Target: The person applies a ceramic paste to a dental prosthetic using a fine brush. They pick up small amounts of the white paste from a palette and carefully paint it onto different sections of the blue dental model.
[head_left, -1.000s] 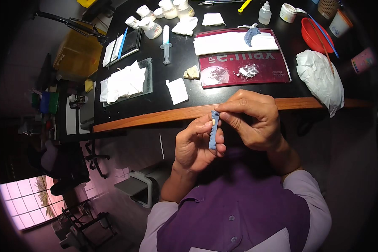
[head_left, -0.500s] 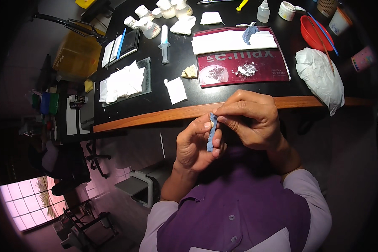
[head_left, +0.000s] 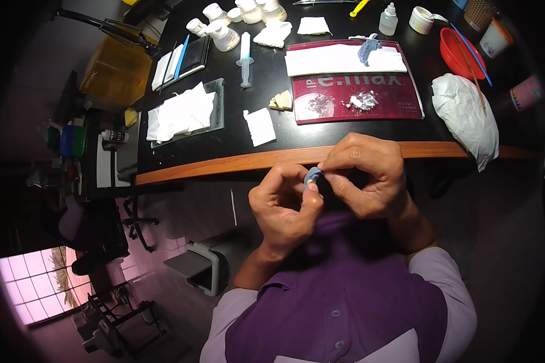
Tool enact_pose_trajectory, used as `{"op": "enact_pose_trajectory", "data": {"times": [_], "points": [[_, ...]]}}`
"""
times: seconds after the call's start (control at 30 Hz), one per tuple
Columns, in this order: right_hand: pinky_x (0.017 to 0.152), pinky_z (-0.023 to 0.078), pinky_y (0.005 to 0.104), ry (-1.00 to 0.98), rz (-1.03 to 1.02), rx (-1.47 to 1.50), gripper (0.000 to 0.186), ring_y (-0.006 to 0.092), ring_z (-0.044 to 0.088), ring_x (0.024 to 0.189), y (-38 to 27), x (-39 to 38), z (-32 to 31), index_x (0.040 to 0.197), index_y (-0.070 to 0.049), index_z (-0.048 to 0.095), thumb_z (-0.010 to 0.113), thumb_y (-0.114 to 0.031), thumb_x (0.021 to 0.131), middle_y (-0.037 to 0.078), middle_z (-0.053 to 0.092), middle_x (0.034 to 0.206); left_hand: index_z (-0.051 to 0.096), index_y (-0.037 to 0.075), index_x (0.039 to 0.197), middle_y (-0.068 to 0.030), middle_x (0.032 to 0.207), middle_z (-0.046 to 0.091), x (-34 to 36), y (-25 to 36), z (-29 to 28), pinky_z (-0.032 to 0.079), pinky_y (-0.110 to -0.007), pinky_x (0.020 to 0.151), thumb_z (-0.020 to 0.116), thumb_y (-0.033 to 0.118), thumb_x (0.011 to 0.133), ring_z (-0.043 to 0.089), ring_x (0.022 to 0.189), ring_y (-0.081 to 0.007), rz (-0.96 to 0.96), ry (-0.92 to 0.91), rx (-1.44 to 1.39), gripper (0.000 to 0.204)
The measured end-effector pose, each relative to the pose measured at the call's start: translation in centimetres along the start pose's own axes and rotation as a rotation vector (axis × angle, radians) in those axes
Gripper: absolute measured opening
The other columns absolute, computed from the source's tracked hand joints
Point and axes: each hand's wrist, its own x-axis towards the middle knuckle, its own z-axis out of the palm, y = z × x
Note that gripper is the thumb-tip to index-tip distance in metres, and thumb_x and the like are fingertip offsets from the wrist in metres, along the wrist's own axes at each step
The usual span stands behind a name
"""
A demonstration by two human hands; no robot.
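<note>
A small curved blue dental impression (head_left: pixel 312 173) is held up just in front of the table's edge. A cream tooth-coloured bit shows on it. My left hand (head_left: pixel 284 202) grips the piece between thumb and fingers, hiding its lower part. With thumb and forefinger together, my right hand (head_left: pixel 366 175) pinches at its upper right end; whether something tiny is also between those fingertips cannot be seen. Beyond my hands, a second blue impression (head_left: pixel 367 52) rests on a white paper pad (head_left: pixel 321 60), which lies on a dark red board (head_left: pixel 399 100) with white powder on it.
The black table has a wooden front edge (head_left: pixel 236 164). On it are a syringe (head_left: pixel 245 60), white bottles (head_left: pixel 223 36), tissues on a glass slab (head_left: pixel 218 115), a paper square (head_left: pixel 259 127), a yellowish block (head_left: pixel 281 101), a red bowl (head_left: pixel 457 53) and a white plastic bag (head_left: pixel 463 115).
My left hand has turned the blue impression, so it looks shorter and more curved, and the left thumb now lies lower on it. My right fingers stay at its end. The view shifted slightly.
</note>
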Motion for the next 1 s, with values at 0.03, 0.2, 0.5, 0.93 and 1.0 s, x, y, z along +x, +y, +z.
{"op": "enact_pose_trajectory", "data": {"times": [0.03, 0.2, 0.5, 0.93, 1.0], "points": [[0.064, 0.057, 0.0317, 0.003, 0.012, -0.006, 0.019, 0.0223, 0.072, 0.072, -0.1, 0.0, 0.0, 0.09, 0.003, 0.074, 0.072, 0.009, 0.073, 0.012, 0.072, 0.083, 0.062, -0.003, 0.095, -0.0039, 0.075, 0.065, 0.1, -0.2, -0.1, 0.049, -0.021, 0.054, 0.065, -0.002, 0.089, 0.063, 0.064, -0.0064, 0.087, -0.013, 0.107, 0.008], [0.062, 0.057, 0.0307, 0.016, -0.013, -0.046, 0.02, 0.0222, 0.072, 0.071, 0.1, -0.1, 0.2, 0.09, 0.001, 0.074, 0.072, 0.009, 0.072, 0.012, 0.071, 0.083, 0.066, -0.001, 0.088, 0.0, 0.06, 0.059, 0.5, 0.4, 0.0, 0.042, -0.022, 0.048, 0.075, -0.001, 0.08, 0.054, 0.051, -0.0037, 0.251, 0.065, 0.362, 0.012], [0.06, 0.056, 0.0306, 0.006, -0.021, -0.077, 0.02, 0.0214, 0.071, 0.069, 0.3, -0.3, 0.2, 0.09, 0.0, 0.075, 0.073, 0.007, 0.072, 0.012, 0.071, 0.082, 0.069, 0.0, 0.089, -0.0048, 0.061, 0.062, 0.4, 0.8, -0.1, 0.047, -0.025, 0.049, 0.078, 0.001, 0.076, 0.06, 0.05, -0.0102, 0.324, 0.08, 0.495, 0.016], [0.061, 0.056, 0.0292, -0.015, 0.02, -0.077, 0.022, 0.0188, 0.072, 0.071, -0.5, 0.2, 0.1, 0.094, 0.0, 0.074, 0.075, 0.008, 0.073, 0.012, 0.072, 0.087, 0.072, 0.002, 0.089, -0.0057, 0.063, 0.059, 0.9, 0.7, -0.6, 0.045, -0.03, 0.05, 0.08, 0.004, 0.075, 0.057, 0.051, -0.0165, 0.398, 0.076, 0.542, 0.016], [0.062, 0.057, 0.0286, -0.014, 0.012, -0.047, 0.022, 0.0186, 0.073, 0.074, -0.2, -0.1, 0.2, 0.095, 0.0, 0.074, 0.076, 0.009, 0.074, 0.012, 0.073, 0.091, 0.072, 0.002, 0.089, -0.0058, 0.063, 0.06, 0.9, 0.5, -0.7, 0.045, -0.031, 0.05, 0.08, 0.004, 0.075, 0.057, 0.051, -0.0166, 0.404, 0.078, 0.534, 0.016]]}}
